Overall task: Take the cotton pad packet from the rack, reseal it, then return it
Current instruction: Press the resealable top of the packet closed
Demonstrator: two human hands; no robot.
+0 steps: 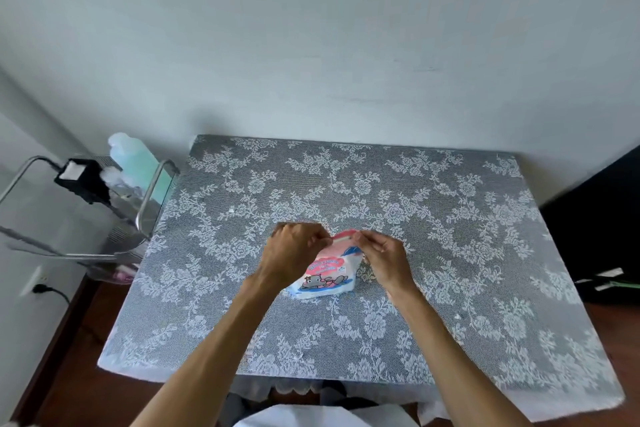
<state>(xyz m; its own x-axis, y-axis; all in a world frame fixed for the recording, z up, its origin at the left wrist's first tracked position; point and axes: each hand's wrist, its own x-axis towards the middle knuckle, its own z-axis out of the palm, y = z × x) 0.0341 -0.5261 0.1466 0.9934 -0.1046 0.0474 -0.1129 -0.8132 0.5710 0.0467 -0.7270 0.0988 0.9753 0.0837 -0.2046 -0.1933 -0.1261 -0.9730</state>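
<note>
- A pink-and-white cotton pad packet [327,270] stands on a lace-covered table [450,218], near its middle.
- The left hand [296,250] pinches the packet's top strip at its left end; the right hand [379,253] pinches the right end.
- A metal rack [152,191] stands at far left, just beside the table, holding a pale green bottle [133,158].

Print on cotton pad packet [327,269] too blurry to read
</note>
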